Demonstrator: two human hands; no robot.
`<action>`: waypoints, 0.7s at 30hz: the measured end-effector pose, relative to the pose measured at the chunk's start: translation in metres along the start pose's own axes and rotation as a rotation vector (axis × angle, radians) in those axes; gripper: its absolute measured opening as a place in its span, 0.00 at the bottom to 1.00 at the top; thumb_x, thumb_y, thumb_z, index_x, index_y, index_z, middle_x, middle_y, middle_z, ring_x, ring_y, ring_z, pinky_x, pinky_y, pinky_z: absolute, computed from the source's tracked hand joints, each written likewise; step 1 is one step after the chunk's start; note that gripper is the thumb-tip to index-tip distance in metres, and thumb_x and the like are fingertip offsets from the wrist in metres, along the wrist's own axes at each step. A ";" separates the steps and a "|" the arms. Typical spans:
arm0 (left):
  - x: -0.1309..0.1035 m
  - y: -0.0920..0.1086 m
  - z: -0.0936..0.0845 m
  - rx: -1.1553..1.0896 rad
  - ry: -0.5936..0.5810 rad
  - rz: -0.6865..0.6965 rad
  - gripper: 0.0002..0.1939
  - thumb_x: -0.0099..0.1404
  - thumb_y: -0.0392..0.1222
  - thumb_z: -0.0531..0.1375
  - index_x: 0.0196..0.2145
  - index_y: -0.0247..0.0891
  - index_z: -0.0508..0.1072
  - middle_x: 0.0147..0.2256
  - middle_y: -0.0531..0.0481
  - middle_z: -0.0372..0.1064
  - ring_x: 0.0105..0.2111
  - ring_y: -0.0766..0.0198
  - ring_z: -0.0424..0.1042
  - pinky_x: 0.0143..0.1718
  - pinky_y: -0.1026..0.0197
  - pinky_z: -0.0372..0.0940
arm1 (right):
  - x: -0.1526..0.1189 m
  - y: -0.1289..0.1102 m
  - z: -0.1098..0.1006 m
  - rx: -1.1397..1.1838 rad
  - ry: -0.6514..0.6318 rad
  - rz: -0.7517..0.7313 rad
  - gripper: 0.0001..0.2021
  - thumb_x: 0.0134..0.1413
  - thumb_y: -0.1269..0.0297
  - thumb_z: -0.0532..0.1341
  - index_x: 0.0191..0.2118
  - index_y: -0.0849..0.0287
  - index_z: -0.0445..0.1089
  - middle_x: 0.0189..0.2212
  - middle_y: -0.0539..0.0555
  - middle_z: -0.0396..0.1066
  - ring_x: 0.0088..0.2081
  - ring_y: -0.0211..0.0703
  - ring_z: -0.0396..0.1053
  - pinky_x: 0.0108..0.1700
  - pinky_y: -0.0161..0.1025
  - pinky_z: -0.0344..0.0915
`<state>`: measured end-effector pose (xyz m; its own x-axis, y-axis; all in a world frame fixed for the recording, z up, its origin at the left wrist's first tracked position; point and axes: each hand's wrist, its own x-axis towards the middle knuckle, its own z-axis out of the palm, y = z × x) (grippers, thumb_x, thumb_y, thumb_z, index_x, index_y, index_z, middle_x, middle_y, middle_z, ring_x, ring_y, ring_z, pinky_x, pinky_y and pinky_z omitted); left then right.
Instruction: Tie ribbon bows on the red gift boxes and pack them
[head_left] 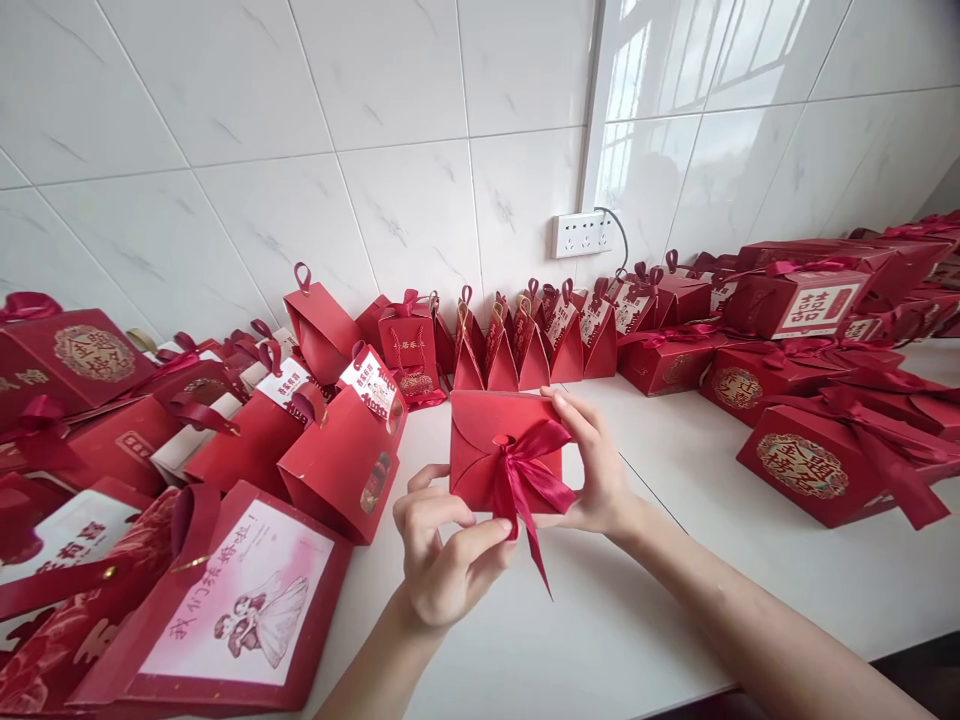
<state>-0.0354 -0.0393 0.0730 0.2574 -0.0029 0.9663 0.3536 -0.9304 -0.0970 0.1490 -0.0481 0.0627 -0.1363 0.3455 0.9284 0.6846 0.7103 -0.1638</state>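
Above the white table, a red gift box (472, 420) with curved overlapping flaps is held tilted toward me. A dark red satin ribbon (536, 460) is tied in a bow on it, one tail hanging below the box. My right hand (596, 470) grips the box's right side, thumb at the top corner and fingers underneath. My left hand (446, 545) is closed at the lower left, its thumb and finger pinching a ribbon tail at the lower edge. The box's back and contents are hidden.
Red gift boxes crowd the left, including one with a couple drawing (240, 600). Peaked boxes (532, 350) line the tiled wall (390, 90), under a power socket (581, 235). More ribboned boxes (832, 460) stand on the right of the white table (675, 610).
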 end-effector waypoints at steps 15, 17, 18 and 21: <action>-0.007 -0.012 0.007 -0.227 0.237 -0.527 0.04 0.63 0.34 0.57 0.32 0.39 0.62 0.30 0.54 0.57 0.29 0.70 0.64 0.30 0.66 0.66 | -0.003 0.005 0.003 0.125 0.021 0.069 0.44 0.43 0.46 0.64 0.64 0.51 0.46 0.50 0.62 0.57 0.42 0.51 0.66 0.33 0.45 0.71; -0.011 -0.020 0.011 -0.321 0.329 -0.843 0.06 0.64 0.38 0.55 0.31 0.40 0.59 0.28 0.56 0.58 0.25 0.71 0.66 0.27 0.67 0.65 | -0.001 0.005 0.005 0.291 0.081 0.238 0.41 0.41 0.43 0.64 0.60 0.53 0.51 0.48 0.60 0.59 0.43 0.52 0.67 0.38 0.49 0.71; -0.013 -0.024 0.012 -0.339 0.330 -0.949 0.06 0.64 0.39 0.55 0.31 0.40 0.59 0.27 0.56 0.58 0.24 0.71 0.66 0.27 0.66 0.65 | 0.000 0.005 0.006 0.408 0.109 0.375 0.38 0.42 0.42 0.63 0.57 0.53 0.54 0.47 0.59 0.62 0.42 0.51 0.68 0.40 0.50 0.71; -0.019 -0.030 0.015 -0.264 0.192 -0.967 0.07 0.63 0.38 0.55 0.29 0.40 0.59 0.25 0.56 0.58 0.24 0.71 0.66 0.28 0.67 0.65 | 0.010 0.005 0.006 0.852 0.161 0.878 0.26 0.49 0.42 0.59 0.47 0.54 0.60 0.41 0.56 0.69 0.38 0.48 0.71 0.39 0.47 0.72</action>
<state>-0.0371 -0.0060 0.0538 -0.1900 0.7557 0.6267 0.1175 -0.6162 0.7787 0.1470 -0.0375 0.0687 0.2655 0.8705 0.4144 -0.1939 0.4693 -0.8615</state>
